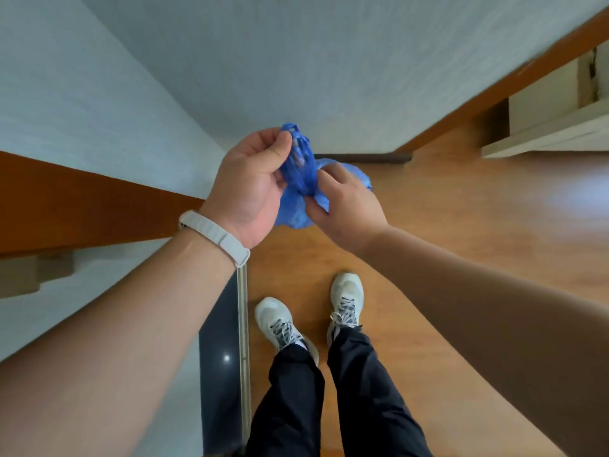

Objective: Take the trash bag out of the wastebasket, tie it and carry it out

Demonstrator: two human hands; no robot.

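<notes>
A blue plastic trash bag (301, 174) hangs in the air in front of me, above the wooden floor. My left hand (250, 183), with a pale band on the wrist, pinches the gathered top of the bag between thumb and fingers. My right hand (342, 202) grips the twisted neck of the bag just below and to the right. The bag's body bulges out behind my right hand and is mostly hidden by both hands. No wastebasket is in view.
I stand on a wooden floor (461, 225) in white sneakers (346, 298). A white wall (296, 61) with a brown skirting board (82, 199) runs ahead and to the left. A dark glossy threshold (220, 357) lies by my left foot. A pale shelf unit (553, 120) stands at the right.
</notes>
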